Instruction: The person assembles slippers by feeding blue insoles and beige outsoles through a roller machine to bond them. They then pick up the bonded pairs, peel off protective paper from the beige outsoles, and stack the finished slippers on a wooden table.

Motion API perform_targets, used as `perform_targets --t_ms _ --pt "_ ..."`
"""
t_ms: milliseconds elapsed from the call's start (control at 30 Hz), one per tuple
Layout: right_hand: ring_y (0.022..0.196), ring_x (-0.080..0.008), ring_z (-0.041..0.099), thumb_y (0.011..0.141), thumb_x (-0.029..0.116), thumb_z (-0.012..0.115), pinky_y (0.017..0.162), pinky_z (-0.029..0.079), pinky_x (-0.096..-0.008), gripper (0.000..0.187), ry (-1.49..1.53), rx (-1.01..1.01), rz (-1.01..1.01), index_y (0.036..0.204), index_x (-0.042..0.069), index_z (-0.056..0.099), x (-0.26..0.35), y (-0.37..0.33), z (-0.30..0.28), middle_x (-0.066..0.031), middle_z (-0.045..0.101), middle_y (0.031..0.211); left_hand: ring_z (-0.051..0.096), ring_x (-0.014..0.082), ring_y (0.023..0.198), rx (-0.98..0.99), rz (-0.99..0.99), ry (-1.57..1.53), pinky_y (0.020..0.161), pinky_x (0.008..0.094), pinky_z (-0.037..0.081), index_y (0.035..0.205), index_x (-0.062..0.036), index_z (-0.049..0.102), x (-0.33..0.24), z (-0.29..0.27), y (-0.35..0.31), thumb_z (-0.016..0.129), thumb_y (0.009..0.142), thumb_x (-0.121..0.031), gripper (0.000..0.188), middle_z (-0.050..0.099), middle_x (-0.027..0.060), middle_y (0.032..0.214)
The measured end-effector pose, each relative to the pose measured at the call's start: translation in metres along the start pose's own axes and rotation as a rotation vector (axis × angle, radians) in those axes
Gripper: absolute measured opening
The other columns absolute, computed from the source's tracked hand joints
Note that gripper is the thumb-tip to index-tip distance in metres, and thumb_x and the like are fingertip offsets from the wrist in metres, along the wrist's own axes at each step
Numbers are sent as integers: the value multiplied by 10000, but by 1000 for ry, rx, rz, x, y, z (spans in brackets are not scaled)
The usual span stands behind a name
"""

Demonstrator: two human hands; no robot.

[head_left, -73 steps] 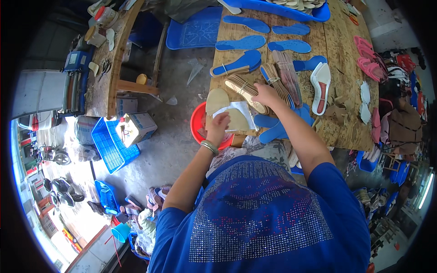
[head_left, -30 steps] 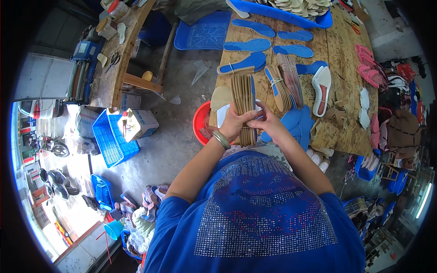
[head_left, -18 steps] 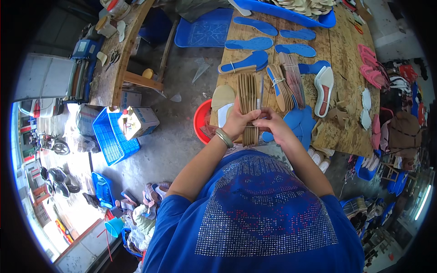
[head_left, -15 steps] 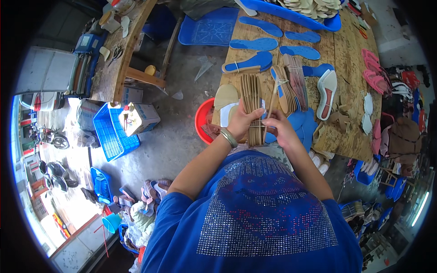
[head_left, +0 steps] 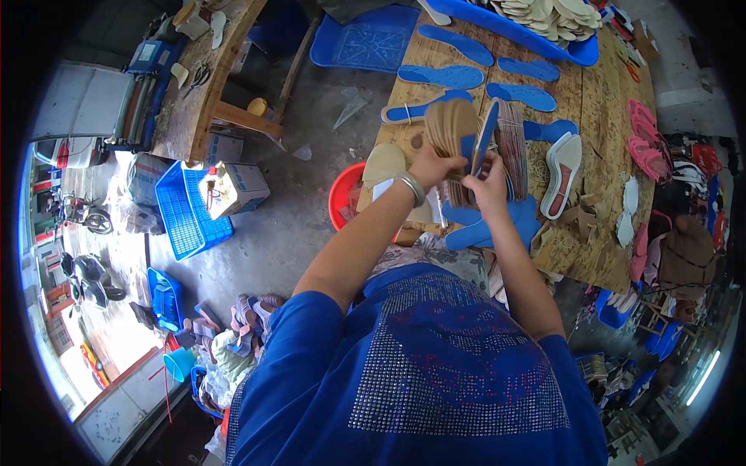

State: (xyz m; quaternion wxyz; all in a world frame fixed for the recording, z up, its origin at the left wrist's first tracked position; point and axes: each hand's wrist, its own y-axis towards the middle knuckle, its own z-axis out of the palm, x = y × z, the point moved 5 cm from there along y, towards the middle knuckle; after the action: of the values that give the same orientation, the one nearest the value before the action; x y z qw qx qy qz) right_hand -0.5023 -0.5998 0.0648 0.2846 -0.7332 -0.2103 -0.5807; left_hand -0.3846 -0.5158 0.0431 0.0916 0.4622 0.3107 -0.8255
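Observation:
My left hand (head_left: 437, 169), a bangle on its wrist, grips a thick stack of tan insoles (head_left: 451, 124) above the near left part of the wooden table (head_left: 587, 97). Beside it, my right hand (head_left: 488, 182) pinches the lower end of a blue-faced insole (head_left: 486, 130) held on edge against the stack. Next to my right hand stands a bundle of insoles (head_left: 510, 144) with pale, streaked edges. Loose blue insoles (head_left: 509, 225) lie under and in front of my hands. Behind the stack is a tied bundle of blue-topped insoles (head_left: 412, 111).
Several blue insoles (head_left: 441, 75) lie flat toward the far side. A blue tray (head_left: 513, 31) heaped with pale insoles stands at the table's far edge. White insoles (head_left: 561, 175) and pink pieces (head_left: 646, 144) lie at right. A red bucket (head_left: 342, 198) stands left of the table.
My hands have moved slightly right and tipped the stack so the insoles' faces show. The blue-faced insole in my right hand now stands against the stack, its blue side visible.

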Motion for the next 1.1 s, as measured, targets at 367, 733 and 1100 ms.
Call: perform_targets --t_ms 367,733,1100 --pt "973 -316 549 593 88 725 887 437 -398 570 -479 -55 -83 1110 -10 507 -34 44 10 -164 563 1044 670 221 821 -270 -211 8 672 369 603 1150 -68 439 48 -34 57 688 784 28 453 641 100 1004" --pt "1022 -212 568 813 71 675 912 445 -338 485 10 -120 -478 1221 -29 433 44 18 -3 -107 548 1132 628 255 966 -297 -206 23 754 428 571 1183 -61 359 71 -46 87 751 757 -34 579 585 136 1118" --pt "842 -220 665 919 86 548 743 549 -327 352 468 350 462 1255 27 460 -11 -23 -2 -135 635 1075 595 310 936 -633 285 1010 835 391 486 1136 -41 592 29 -133 4 658 824 -156 339 598 175 992"
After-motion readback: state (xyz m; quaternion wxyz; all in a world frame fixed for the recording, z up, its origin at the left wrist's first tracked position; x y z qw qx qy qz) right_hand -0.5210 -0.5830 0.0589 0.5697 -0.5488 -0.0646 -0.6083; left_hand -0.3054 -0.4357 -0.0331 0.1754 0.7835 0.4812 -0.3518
